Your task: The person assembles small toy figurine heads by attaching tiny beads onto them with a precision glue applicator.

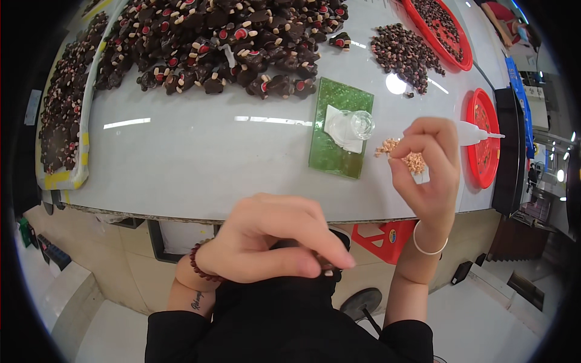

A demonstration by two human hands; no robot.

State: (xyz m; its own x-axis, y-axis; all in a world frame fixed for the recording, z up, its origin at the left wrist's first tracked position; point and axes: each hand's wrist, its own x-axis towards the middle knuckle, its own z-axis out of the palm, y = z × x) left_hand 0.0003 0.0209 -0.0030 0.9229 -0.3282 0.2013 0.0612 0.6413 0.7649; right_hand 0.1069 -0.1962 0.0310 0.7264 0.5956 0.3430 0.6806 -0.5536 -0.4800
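My left hand [272, 236] is closed in front of my body, below the table's near edge. Between its thumb and fingers shows a small dark brown piece [325, 264] with a pale tip, mostly hidden. My right hand [433, 163] hangs over the table with thumb and forefinger pinched together; anything between the tips is too small to make out. Just beyond and under those fingertips lies a pile of tiny beige pieces [414, 162]. Beside it is a green board [321, 151] bearing a folded white paper [333, 118] and a small clear cup [362, 125].
Dark brown pieces with red and beige parts form a large heap [242, 48]; more fill a long tray [83, 157] at left. A smaller brown pile [405, 54] lies far right near a red tray [466, 60]. A white nozzle bottle [471, 133] overlaps another red tray [491, 172].
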